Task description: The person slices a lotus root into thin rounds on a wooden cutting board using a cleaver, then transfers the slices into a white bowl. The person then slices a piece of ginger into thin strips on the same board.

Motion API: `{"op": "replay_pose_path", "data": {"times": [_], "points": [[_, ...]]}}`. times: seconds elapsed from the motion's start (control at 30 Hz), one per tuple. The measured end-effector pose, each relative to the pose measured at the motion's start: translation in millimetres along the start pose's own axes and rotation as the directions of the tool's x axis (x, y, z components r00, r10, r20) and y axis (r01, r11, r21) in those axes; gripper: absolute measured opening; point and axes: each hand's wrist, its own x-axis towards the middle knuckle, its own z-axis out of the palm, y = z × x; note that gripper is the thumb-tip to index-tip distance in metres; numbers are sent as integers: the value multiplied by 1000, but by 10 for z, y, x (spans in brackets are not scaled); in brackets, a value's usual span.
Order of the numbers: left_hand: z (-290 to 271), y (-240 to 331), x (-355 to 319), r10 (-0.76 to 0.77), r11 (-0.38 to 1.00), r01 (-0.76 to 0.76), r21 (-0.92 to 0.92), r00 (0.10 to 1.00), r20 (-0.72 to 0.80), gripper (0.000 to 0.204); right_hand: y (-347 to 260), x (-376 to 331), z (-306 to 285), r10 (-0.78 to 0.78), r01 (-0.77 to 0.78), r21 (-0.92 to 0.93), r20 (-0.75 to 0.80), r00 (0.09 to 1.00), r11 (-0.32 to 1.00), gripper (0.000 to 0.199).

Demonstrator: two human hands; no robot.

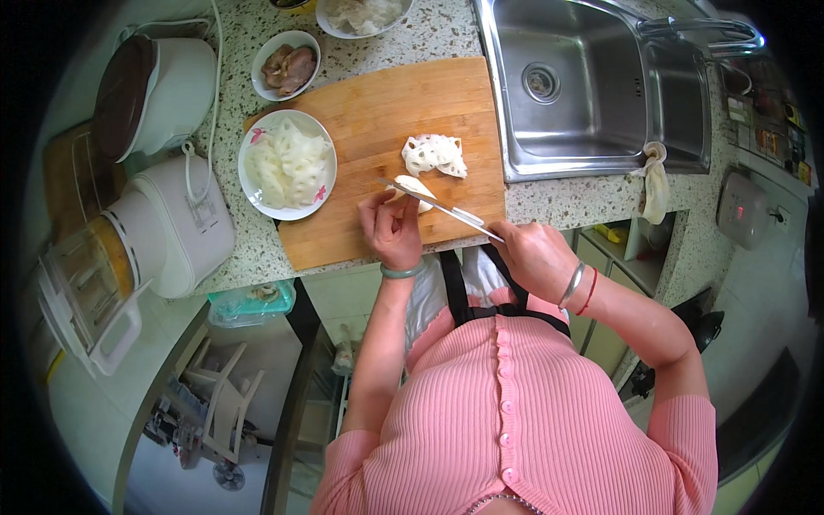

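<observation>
My left hand (390,227) holds down a pale piece of lotus root (416,187) on the wooden cutting board (378,112). Gripped in my right hand (532,253) is a knife (433,204), its blade lying across that piece. A few cut lotus root slices with holes (435,154) lie on the board just beyond. To the left, a white plate (287,163) with a floral rim holds more slices. I wear a pink ribbed top with a dark apron strap.
A steel sink (584,86) with a tap lies to the right. A small bowl of brown meat (287,64) and another bowl (360,15) sit behind the board. Two white cookers (159,86) (184,227) and a blender (86,283) stand at left. A rag (655,180) hangs by the sink.
</observation>
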Motion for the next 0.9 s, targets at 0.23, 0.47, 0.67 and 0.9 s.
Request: {"op": "replay_pose_path", "data": {"times": [0.23,0.47,0.67,0.9], "points": [[-12,-90,-43,84,996,-83,-42,996,22,15,-85,402,181,-9,9,-58,0,1000,998,12],[-14,-83,-41,118,991,-115,-64,992,36,14,-66,722,336,-58,53,-100,-53,997,994,13],[-114,97,-96,-42,998,47,-38,990,132,27,188,839,360,-101,94,-55,-139,985,994,17],[-90,13,-123,76,996,-79,48,996,49,34,222,487,151,-99,96,-25,-178,979,995,17]]}}
